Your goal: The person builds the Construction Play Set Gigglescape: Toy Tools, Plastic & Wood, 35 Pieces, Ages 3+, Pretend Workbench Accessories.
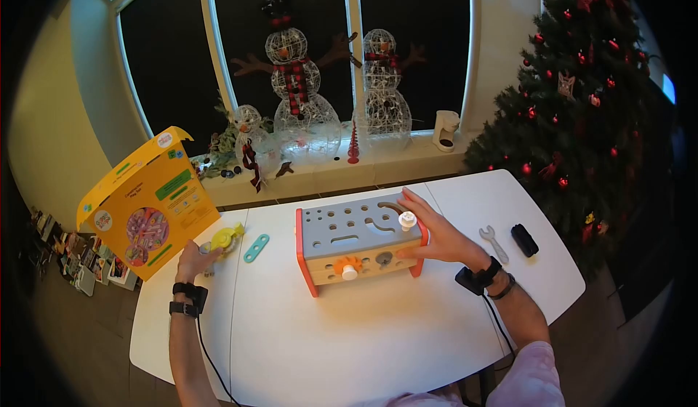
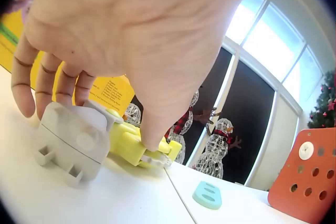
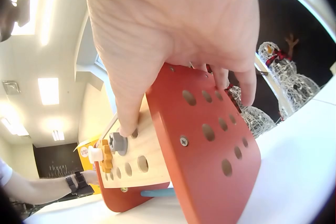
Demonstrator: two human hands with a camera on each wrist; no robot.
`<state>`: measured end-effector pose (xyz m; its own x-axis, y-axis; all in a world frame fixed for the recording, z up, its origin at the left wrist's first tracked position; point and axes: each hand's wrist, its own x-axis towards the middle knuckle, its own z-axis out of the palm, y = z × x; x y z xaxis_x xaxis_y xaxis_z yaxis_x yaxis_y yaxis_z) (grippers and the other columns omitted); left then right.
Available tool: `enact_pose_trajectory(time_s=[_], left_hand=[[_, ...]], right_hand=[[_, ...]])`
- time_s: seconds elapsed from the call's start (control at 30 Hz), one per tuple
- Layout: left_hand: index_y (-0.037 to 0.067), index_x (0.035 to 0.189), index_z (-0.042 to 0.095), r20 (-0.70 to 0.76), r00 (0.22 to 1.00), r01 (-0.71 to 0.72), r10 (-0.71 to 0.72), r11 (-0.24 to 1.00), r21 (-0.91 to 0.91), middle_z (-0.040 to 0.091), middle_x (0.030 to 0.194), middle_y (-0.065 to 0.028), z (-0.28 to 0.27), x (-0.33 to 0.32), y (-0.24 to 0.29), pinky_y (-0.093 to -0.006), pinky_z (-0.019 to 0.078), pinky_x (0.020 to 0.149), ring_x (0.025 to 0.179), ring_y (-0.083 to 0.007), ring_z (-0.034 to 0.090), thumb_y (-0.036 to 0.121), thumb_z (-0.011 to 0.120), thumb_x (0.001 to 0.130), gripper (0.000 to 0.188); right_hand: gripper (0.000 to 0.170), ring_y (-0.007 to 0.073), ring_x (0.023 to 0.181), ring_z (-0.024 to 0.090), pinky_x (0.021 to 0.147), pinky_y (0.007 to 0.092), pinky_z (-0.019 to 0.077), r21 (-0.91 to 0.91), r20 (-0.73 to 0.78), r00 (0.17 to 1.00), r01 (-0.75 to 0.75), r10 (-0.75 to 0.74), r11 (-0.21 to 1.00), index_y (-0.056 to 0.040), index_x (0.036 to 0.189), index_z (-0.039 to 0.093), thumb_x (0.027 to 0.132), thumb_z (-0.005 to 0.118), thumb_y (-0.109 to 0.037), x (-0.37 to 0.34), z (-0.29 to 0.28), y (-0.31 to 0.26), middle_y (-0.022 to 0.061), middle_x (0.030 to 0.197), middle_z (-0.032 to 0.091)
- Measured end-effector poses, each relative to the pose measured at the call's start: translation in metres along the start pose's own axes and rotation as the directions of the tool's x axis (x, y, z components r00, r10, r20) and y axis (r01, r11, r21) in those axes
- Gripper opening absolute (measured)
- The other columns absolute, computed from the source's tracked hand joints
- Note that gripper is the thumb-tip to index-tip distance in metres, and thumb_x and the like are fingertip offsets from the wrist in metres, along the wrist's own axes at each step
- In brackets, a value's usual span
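Observation:
A toy workbench with a grey top [image 1: 345,227], wooden front and red end panels [image 3: 210,145] stands mid-table. My right hand [image 1: 443,240] [image 3: 178,24] grips its right end, thumb on the front, fingers over the back. A white bolt [image 1: 407,221] sticks up from the top; an orange gear with a white knob [image 1: 350,272] and a grey nut [image 3: 118,143] sit on the front. Over at the left, my left hand [image 1: 190,262] [image 2: 131,29] hangs over a yellow toy piece [image 2: 128,142] and a light grey piece [image 2: 76,140], fingers spread, thumb at the yellow piece.
A yellow box [image 1: 149,211] stands at the table's left edge. Between the left hand and the workbench lies a teal strip [image 1: 256,248]. On the right are a grey wrench [image 1: 494,243] and a black object [image 1: 523,240]. Snowman figures and a decorated tree stand beyond the white table [image 1: 327,349].

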<state>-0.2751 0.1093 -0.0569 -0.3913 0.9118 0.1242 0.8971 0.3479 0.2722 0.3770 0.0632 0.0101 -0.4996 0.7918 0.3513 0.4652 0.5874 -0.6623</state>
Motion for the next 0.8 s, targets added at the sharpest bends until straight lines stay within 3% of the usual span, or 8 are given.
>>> enact_pose_trajectory(time_s=[0.07, 0.2, 0.3, 0.37, 0.5, 0.6, 0.67, 0.8], left_hand=[[-0.014, 0.129, 0.062, 0.167, 0.98, 0.134, -0.106, 0.977, -0.169, 0.078, 0.112, -0.0239, -0.016, -0.012, 0.012, -0.0421, 0.0647, 0.083, 0.095, -0.032, 0.079, 0.071, 0.095, 0.076, 0.106], [-0.014, 0.122, 0.067, 0.157, 0.981, 0.131, -0.112, 0.984, -0.119, 0.08, 0.098, -0.0185, -0.033, -0.023, 0.026, -0.0364, 0.0647, 0.073, 0.082, -0.0246, 0.079, 0.072, 0.097, 0.073, 0.103], [-0.01, 0.101, 0.076, 0.235, 0.969, 0.097, -0.08, 0.993, -0.06, 0.08, 0.087, -0.0145, -0.033, -0.016, 0.014, -0.0333, 0.0629, 0.064, 0.071, -0.0187, 0.076, 0.066, 0.1, 0.07, 0.085], [-0.006, 0.084, 0.08, 0.28, 0.959, 0.091, -0.043, 0.983, -0.159, 0.078, 0.075, -0.0098, -0.025, -0.004, -0.002, -0.0309, 0.0603, 0.057, 0.062, -0.0141, 0.073, 0.057, 0.101, 0.07, 0.069], [-0.003, 0.083, 0.085, 0.218, 0.975, 0.072, -0.034, 0.983, -0.17, 0.076, 0.07, -0.0079, -0.033, 0.0, 0.004, -0.0314, 0.0594, 0.057, 0.058, -0.0127, 0.07, 0.048, 0.1, 0.076, 0.053], [-0.001, 0.095, 0.087, 0.203, 0.979, 0.045, 0.029, 0.934, -0.354, 0.08, 0.08, -0.0057, -0.041, -0.004, 0.029, -0.0288, 0.0593, 0.066, 0.066, -0.011, 0.071, 0.037, 0.094, 0.089, 0.039], [0.0, 0.107, 0.085, 0.159, 0.941, -0.057, 0.3, 0.601, -0.797, 0.08, 0.094, -0.001, -0.059, -0.026, 0.073, -0.0262, 0.0554, 0.077, 0.081, -0.0066, 0.07, 0.03, 0.085, 0.1, 0.03], [0.001, 0.128, 0.08, 0.01, 0.848, -0.225, 0.531, 0.377, -0.899, 0.082, 0.111, -0.002, -0.08, -0.047, 0.149, -0.0267, 0.0554, 0.091, 0.097, -0.0081, 0.074, 0.02, 0.084, 0.104, 0.031]], right_hand=[[0.115, 0.04, 0.171, 0.025, 0.136, 0.0452, 0.0296, -0.004, 0.015, 1.0, 0.0, 0.0, 1.0, -0.0003, 0.174, 0.034, 0.086, 0.1, -0.033, 0.0, 0.0, 0.0, 0.028, 0.186, 0.014], [0.113, 0.0394, 0.172, 0.024, 0.137, 0.0446, 0.0287, 0.003, 0.021, 1.0, 0.004, -0.004, 1.0, -0.0008, 0.174, 0.034, 0.087, 0.099, -0.031, 0.001, 0.0, -0.001, 0.0278, 0.187, 0.012], [0.113, 0.0393, 0.172, 0.023, 0.137, 0.0444, 0.0283, 0.016, 0.018, 1.0, 0.005, -0.005, 1.0, -0.0003, 0.174, 0.033, 0.087, 0.099, -0.031, 0.001, 0.0, 0.003, 0.0281, 0.187, 0.011], [0.113, 0.0394, 0.172, 0.023, 0.137, 0.0444, 0.0281, 0.024, 0.015, 1.0, 0.005, -0.005, 1.0, -0.0001, 0.174, 0.033, 0.087, 0.099, -0.031, 0.001, 0.0, 0.003, 0.0284, 0.187, 0.011], [0.113, 0.0394, 0.172, 0.023, 0.137, 0.0443, 0.0279, 0.017, 0.021, 1.0, -0.001, 0.001, 1.0, 0.0005, 0.174, 0.033, 0.087, 0.099, -0.03, 0.0, -0.002, -0.002, 0.0292, 0.187, 0.011], [0.113, 0.0394, 0.173, 0.022, 0.137, 0.0444, 0.0273, 0.022, 0.023, 1.0, 0.003, -0.004, 1.0, 0.0008, 0.174, 0.033, 0.088, 0.099, -0.03, 0.0, -0.001, -0.001, 0.0294, 0.186, 0.011], [0.112, 0.0394, 0.173, 0.021, 0.137, 0.0444, 0.0269, 0.023, 0.028, 1.0, 0.01, -0.01, 1.0, 0.001, 0.174, 0.033, 0.088, 0.098, -0.03, 0.0, -0.001, 0.0, 0.0294, 0.186, 0.011], [0.112, 0.0399, 0.173, 0.02, 0.137, 0.0449, 0.026, 0.018, 0.035, 0.999, 0.0, -0.001, 1.0, -0.0009, 0.174, 0.033, 0.087, 0.099, -0.029, 0.002, 0.0, -0.002, 0.0292, 0.186, 0.011]])
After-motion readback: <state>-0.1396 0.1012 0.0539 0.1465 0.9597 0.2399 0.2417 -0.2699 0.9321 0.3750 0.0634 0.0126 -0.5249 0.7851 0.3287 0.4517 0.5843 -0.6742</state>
